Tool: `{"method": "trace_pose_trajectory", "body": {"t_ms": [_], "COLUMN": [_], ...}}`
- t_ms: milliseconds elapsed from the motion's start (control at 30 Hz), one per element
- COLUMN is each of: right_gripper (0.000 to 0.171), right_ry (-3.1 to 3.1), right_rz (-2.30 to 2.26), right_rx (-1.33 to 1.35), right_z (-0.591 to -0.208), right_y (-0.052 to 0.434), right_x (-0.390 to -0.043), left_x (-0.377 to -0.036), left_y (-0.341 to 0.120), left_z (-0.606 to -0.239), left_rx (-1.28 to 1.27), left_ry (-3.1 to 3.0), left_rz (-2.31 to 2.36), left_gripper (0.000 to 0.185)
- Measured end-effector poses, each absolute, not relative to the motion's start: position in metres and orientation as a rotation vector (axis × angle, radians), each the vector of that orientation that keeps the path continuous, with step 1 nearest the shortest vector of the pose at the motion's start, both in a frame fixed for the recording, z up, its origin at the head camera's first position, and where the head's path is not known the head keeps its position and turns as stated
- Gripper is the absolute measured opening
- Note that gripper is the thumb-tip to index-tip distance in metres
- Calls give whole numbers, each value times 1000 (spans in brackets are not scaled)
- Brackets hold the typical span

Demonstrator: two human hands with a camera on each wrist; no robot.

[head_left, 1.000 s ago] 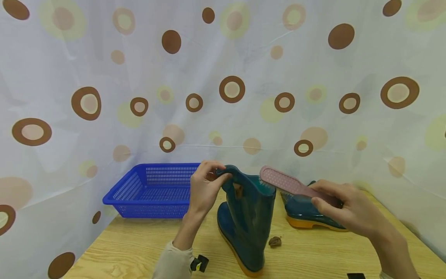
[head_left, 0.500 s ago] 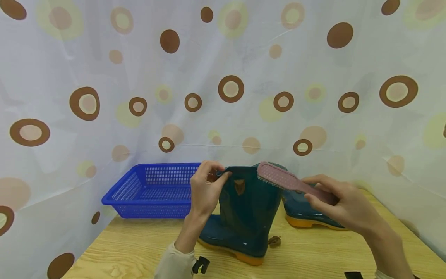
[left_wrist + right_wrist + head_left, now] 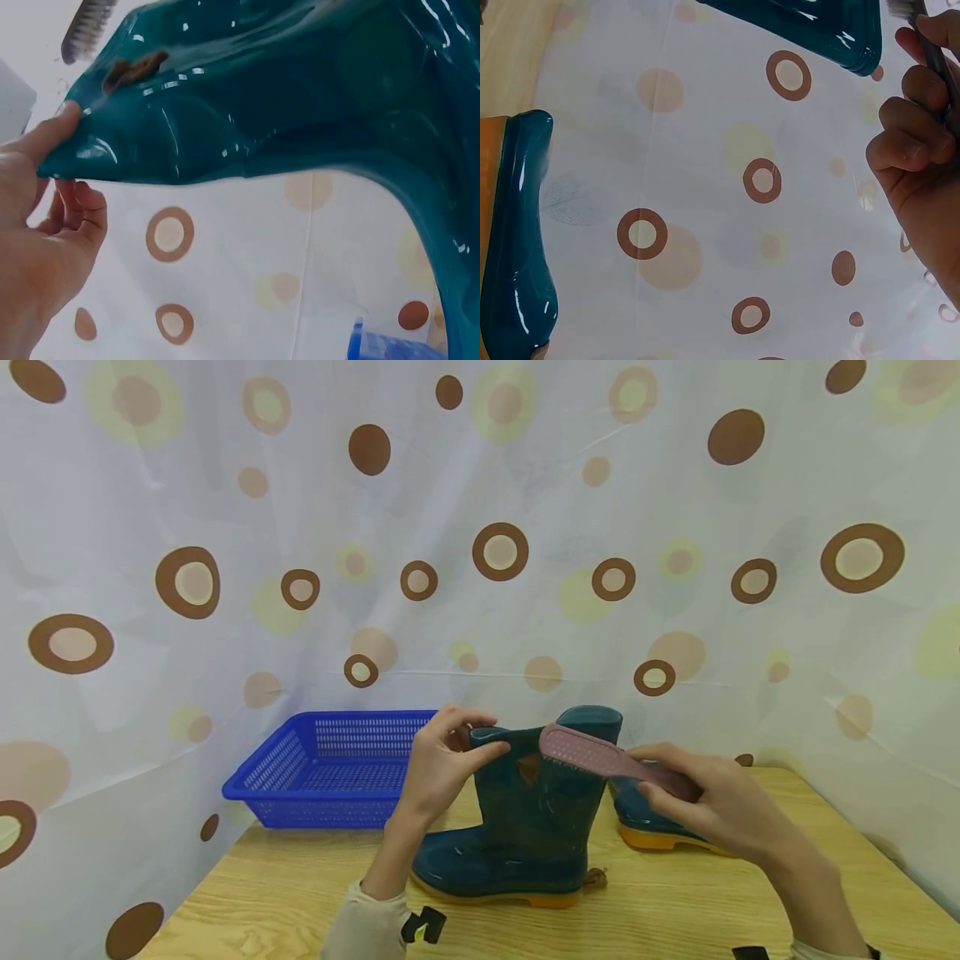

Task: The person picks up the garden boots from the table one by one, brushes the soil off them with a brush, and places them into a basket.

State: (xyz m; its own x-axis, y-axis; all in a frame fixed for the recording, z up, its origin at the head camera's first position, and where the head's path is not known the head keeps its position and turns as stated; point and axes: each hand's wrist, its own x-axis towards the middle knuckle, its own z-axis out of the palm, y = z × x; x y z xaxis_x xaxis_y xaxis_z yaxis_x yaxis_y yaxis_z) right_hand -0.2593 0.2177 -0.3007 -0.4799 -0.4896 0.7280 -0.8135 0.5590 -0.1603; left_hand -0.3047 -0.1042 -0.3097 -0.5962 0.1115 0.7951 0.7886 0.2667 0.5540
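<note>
Head view forward-down; wrist views close, seemingly upward, sharing boot (image 3: 525,810).

Upright teal boot (image 3: 525,827), pink brush (image 3: 592,758)

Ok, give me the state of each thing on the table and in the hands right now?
near boot: upright on its sole, brown dirt on the shaft
left hand: pinching the boot's top rim
brush: held by the right hand, bristles against the shaft
second boot: standing behind
blue basket: upright, looks empty
</note>
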Motion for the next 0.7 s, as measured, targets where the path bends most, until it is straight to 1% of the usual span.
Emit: {"method": "trace_pose_trajectory", "body": {"t_ms": [167, 400, 500, 700], "right_gripper": [39, 37, 39, 50], "right_ry": [-2195, -2205, -2185, -2112], "right_rz": [599, 527, 505, 482], "right_rx": [946, 871, 846, 896], "right_z": [-302, -302, -303, -307], "right_y": [218, 214, 212, 206], "right_x": [-261, -263, -265, -268], "left_x": [-310, -321, -323, -324], "left_y": [-116, -137, -140, -138], "left_z": [-312, -319, -319, -318], "left_rx": [-907, -1221, -1286, -1297], "left_ry": [-1990, -2038, -2041, -2040], "left_rz": [-1341, -1317, -1300, -1261], "left_gripper": [37, 58, 60, 56]}}
